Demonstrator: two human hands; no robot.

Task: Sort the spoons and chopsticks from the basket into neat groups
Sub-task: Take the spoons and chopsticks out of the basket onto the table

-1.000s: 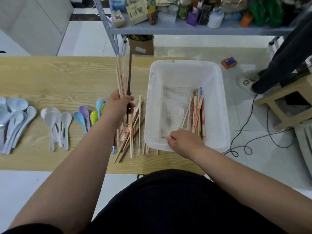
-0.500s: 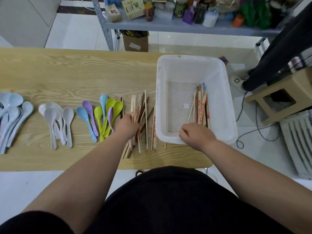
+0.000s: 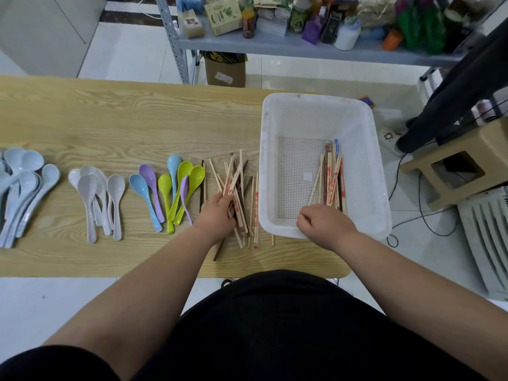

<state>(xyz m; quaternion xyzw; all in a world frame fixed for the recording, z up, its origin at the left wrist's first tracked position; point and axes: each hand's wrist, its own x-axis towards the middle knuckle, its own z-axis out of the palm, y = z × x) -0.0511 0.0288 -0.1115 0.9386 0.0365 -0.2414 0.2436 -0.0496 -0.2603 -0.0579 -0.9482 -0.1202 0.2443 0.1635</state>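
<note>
1. A light wooden table (image 3: 110, 119) carries everything; the person stands at its six o'clock edge.
2. At the nine o'clock end lies a cluster of pale blue plastic spoons (image 3: 24, 182), bowls towards twelve o'clock.
3. Just at three o'clock of them is a small group of white plastic spoons (image 3: 96, 193), overlapping one another.
4. Next come the bright plastic spoons (image 3: 170, 188) in sky blue, purple and lime green, handles fanned towards six o'clock.
5. A loose heap of bamboo and dark wooden chopsticks (image 3: 242, 182) lies on the table between the bright spoons and the basket, the sticks crossing one another.
6. The left hand (image 3: 217, 213) rests on the heap's six o'clock part, its fingers (image 3: 229, 207) curled close together around several sticks.
7. A white perforated plastic basket (image 3: 324, 111) sits at the table's three o'clock end. A bundle of printed chopsticks (image 3: 332, 177) lies in the three o'clock half of its floor, running from twelve to six.
8. The right hand (image 3: 324, 224) is at the basket's six o'clock wall, over the bundle's near ends. Its fingers are curled under with the thumb against the forefinger; whether they pinch a stick cannot be told.
</note>
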